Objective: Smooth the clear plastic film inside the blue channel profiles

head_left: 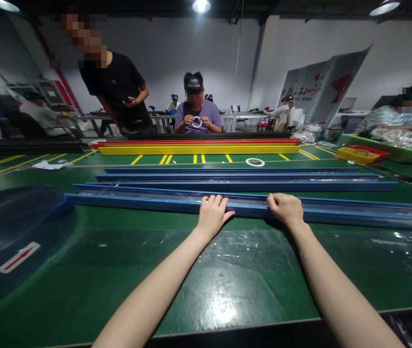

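Observation:
A long blue channel-shaped rail (155,200), with a glossy clear film along it, lies across the table in front of me. My left hand (212,212) rests over it, its fingers spread across the channel and its thumb out to the right along the near side. Farther right on the same rail, my right hand (286,209) is closed in a fist. Its fingertips are turned away, so what they hold is hidden. Clear plastic film (242,246) lies on the table just before the hands. Just behind are more blue rails (245,184), lying parallel.
Yellow rails (198,150) and red rails (198,142) lie farther back. A white ring (255,162) sits before them. At left is a large dark-blue roll (21,232); at right, a yellow tray (357,155) and green basin (409,153). Opposite, a person (198,113) holds a ring.

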{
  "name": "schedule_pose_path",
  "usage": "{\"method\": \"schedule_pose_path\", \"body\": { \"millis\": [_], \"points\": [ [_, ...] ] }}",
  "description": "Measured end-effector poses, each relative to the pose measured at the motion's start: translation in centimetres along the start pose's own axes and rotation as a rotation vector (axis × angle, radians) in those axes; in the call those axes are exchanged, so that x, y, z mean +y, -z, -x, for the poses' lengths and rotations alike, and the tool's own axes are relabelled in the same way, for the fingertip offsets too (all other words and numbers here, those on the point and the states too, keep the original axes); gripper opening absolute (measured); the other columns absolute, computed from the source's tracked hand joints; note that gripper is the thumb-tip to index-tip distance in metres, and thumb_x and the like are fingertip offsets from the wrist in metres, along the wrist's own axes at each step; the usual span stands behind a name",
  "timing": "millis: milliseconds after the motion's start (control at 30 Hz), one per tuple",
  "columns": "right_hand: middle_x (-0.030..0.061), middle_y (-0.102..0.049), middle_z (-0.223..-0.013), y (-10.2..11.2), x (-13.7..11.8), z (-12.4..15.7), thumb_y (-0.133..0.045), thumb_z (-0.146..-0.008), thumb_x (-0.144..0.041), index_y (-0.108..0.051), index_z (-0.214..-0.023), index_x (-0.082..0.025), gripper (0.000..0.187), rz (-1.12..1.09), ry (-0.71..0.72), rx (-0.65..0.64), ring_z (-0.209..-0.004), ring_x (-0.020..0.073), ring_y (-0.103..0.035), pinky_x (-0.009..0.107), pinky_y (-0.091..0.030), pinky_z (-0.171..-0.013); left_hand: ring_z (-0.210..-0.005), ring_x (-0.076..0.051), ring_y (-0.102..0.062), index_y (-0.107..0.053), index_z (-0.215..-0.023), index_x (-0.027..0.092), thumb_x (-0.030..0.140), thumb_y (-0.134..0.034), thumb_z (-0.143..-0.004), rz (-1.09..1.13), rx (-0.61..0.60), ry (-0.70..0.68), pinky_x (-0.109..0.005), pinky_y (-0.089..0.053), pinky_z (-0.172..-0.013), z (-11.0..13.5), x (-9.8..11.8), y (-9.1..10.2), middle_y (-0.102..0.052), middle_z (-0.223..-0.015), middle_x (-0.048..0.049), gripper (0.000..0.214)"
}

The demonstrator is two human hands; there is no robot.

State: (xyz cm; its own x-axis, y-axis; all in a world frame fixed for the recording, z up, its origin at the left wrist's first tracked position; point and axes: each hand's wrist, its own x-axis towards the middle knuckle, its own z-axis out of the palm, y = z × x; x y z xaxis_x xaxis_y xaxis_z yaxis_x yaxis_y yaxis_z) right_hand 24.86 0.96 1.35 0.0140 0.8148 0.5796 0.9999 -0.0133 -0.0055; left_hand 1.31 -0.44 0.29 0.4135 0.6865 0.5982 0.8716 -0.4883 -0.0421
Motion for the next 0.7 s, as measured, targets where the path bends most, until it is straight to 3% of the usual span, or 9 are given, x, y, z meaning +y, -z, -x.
{"method": "schedule_pose_path", "body": {
  "millis": [333,700],
  "points": [
    [0.0058,-0.063,-0.063,0.31,-0.31,0.02,-0.032,-0.078,-0.037,-0.060,-0.053,-0.018,0.042,-0.049,-0.035,-0.029,-0.055,0.0132,-0.051,0.024,-0.022,-0.050,-0.079,-0.020,-0.048,-0.054,-0.083,0.018,0.050,-0.044,-0.078,-0.012,-0.011,-0.011,-0.033,-0.028,-0.070,-0.03,-0.03,-0.10,-0.057,-0.080,-0.0055,0.034],
    [0.0063,-0.064,-0.064,0.56,-0.60,-0.06,-0.031,-0.080,-0.038,-0.061,-0.055,-0.018,0.044,-0.049,-0.073,-0.076,-0.056,0.0138,-0.052,0.024,-0.020,-0.050,-0.078,-0.020,-0.048,-0.054,-0.082,0.018,0.051,-0.041,-0.079,-0.052,-0.019,-0.016,-0.032,-0.027,-0.067,-0.04,0.03,-0.21,-0.058,-0.079,-0.0057,0.036]
  ]
}}
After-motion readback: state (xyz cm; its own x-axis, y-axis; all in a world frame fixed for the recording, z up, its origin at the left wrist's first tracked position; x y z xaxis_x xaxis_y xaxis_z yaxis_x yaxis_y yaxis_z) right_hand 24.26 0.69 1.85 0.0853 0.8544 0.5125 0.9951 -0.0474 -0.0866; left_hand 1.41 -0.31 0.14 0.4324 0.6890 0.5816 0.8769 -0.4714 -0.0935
